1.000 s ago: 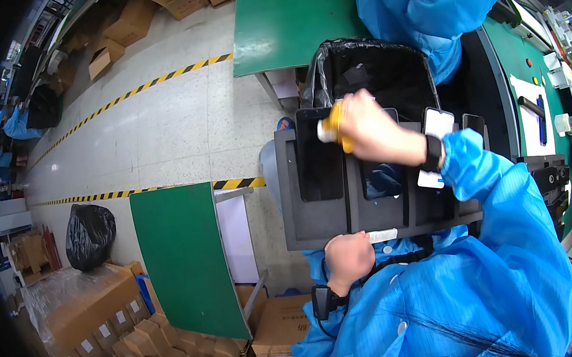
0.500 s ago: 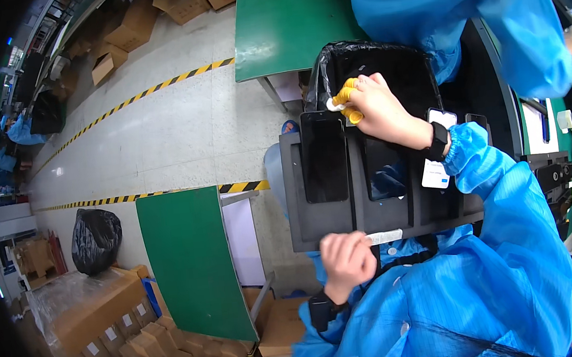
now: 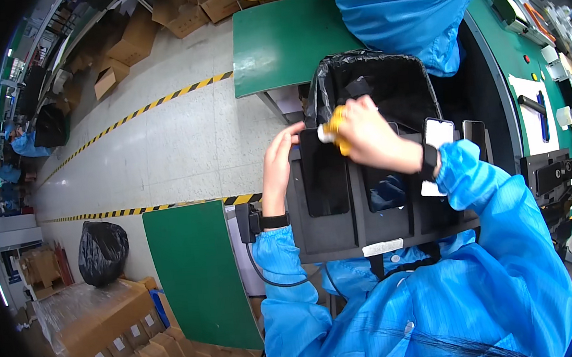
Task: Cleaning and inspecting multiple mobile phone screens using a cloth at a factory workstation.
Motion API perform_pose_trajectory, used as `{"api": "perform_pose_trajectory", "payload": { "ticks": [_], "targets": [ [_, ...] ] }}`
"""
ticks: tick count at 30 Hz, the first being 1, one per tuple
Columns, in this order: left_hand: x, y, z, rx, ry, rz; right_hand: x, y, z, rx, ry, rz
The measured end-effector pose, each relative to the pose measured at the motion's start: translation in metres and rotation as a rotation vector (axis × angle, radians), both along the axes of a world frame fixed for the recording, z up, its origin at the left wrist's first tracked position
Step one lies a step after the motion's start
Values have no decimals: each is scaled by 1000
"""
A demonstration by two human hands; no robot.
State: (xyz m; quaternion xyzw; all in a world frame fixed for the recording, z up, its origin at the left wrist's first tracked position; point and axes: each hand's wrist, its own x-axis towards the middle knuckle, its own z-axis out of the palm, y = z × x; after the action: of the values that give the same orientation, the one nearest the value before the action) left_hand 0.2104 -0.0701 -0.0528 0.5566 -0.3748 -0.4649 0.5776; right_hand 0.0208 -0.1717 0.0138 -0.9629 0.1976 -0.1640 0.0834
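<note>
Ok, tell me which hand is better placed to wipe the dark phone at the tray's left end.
Probably the right hand: it already grips the yellow cloth just above that dark phone. The left hand is empty, its fingers by the black tray edge, suited to steadying.

1 head view (fisheye), looking steeply down, close over lap.

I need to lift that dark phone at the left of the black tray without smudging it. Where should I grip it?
Judging by its pose, grip the dark phone by its long side edges, coming from above: it lies flat in the black tray, glass up.
</note>
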Motion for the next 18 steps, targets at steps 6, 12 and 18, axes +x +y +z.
{"api": "perform_pose_trajectory", "payload": {
  "ticks": [6, 12, 18],
  "targets": [
    [-4, -7, 3, -22, -96, -17, -8, 38, -3, 72, 141, 227],
    [-3, -4, -4, -29, -128, -21, -23, 46, -5, 90, 69, 201],
    [-2, -4, -6, 1, -208, -25, -11, 60, -11, 61, 223, 163]
  ]
}}
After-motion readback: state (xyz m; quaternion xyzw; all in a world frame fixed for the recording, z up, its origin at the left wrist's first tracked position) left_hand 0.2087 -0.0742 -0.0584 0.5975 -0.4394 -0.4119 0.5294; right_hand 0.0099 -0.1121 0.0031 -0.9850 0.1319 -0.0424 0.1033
